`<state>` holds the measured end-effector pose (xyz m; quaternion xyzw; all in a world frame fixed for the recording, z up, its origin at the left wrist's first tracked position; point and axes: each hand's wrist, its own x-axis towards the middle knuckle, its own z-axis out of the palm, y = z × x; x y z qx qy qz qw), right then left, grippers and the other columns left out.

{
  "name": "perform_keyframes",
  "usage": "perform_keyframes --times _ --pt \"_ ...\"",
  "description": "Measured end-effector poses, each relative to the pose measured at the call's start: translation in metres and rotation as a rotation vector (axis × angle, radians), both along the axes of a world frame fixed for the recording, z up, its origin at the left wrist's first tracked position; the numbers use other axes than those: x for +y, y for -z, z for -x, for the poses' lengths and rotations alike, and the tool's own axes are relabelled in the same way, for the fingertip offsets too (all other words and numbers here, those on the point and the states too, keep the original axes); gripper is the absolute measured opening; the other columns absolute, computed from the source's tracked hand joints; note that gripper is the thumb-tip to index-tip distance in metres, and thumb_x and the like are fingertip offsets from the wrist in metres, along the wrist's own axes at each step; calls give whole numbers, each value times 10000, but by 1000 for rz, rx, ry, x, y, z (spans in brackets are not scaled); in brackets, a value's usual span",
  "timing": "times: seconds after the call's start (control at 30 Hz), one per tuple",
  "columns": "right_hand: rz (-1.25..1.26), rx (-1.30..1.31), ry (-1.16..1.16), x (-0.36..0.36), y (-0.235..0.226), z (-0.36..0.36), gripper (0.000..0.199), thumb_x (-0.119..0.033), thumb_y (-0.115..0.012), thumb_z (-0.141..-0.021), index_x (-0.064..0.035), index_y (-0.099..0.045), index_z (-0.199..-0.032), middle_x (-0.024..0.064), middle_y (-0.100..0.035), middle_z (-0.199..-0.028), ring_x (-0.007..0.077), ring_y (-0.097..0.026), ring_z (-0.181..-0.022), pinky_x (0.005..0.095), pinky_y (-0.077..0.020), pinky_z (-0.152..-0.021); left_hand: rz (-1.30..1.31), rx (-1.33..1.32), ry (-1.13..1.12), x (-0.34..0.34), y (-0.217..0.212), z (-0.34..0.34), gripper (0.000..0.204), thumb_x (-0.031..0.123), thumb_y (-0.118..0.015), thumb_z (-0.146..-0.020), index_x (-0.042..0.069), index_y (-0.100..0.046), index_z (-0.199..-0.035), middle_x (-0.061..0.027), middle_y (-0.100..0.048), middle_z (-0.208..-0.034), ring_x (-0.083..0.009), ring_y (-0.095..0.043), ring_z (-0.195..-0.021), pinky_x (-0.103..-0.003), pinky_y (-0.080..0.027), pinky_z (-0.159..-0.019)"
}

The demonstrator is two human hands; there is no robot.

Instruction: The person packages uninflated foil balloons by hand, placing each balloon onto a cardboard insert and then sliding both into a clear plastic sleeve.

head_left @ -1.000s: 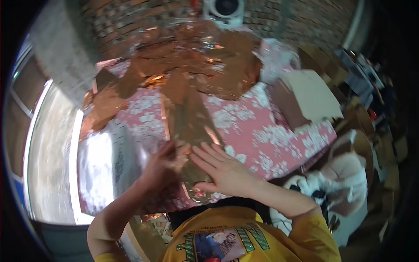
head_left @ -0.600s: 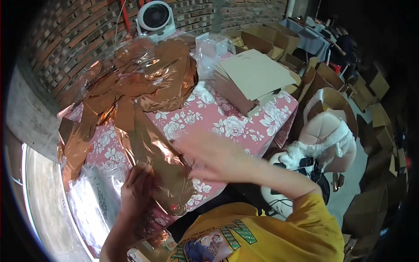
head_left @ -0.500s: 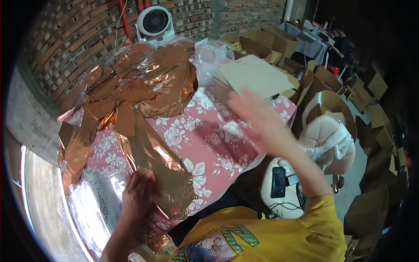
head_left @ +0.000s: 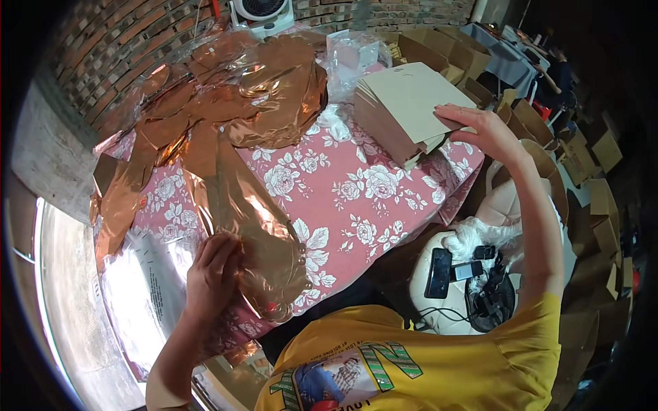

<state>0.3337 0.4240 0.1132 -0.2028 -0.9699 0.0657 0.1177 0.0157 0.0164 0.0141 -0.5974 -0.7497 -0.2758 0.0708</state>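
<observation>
Copper-coloured flat foil balloons [head_left: 274, 89] lie heaped across the left and back of the table. One long flat foil balloon [head_left: 267, 240] reaches toward me, with a rounded end and a small red spot near its tip. My left hand [head_left: 214, 270] is closed on this piece's left edge, fingers bent over the foil. At the right, a stack of pale cardboard sheets [head_left: 415, 99] stands on the table. My right hand [head_left: 483, 130] is at the stack's right corner, fingers stretched over the top sheet and thumb lower, apart from them.
A pink floral cloth [head_left: 336, 198] covers the table. Clear plastic packaging [head_left: 140, 294] lies at its left edge. On a pale stool [head_left: 428, 315] at right are a phone [head_left: 439, 272], small devices and cables. Cardboard boxes [head_left: 439, 51] crowd the far right; a white fan [head_left: 264, 17] stands behind.
My right hand has swung right, from above the table to the corner of the cardboard stack. My left hand stays on the foil. The view has tilted slightly downward.
</observation>
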Motion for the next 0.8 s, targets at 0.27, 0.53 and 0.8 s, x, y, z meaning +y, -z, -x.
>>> perform_keyframes --times 0.27,0.53,0.8 --pt "-11 46 -75 2 -8 -7 381 -106 -715 -835 -86 -675 -1213 91 -702 -1148 282 -671 -1016 351 -528 -909 -8 12 3 -3 -3 1 223 16 -634 -833 0 -663 -1053 -116 -643 -1085 -311 -638 -1016 -384 -543 -849" --pt "-220 270 42 -24 -4 0 133 -148 -657 -892 -55 -693 -980 118 -703 -904 307 -681 -828 363 -540 -737 -6 -42 25 -5 1 3 275 18 -646 -831 48 -621 -1103 -86 -626 -1072 -304 -625 -999 -383 -535 -814" --pt "-214 738 -154 -124 10 70 219 -52 -689 -847 -2 -708 -1060 106 -729 -1053 245 -714 -891 303 -561 -717 -197 218 209 -7 22 19 314 15 -668 -827 -28 -608 -1132 -147 -620 -1149 -330 -624 -1051 -384 -539 -856"
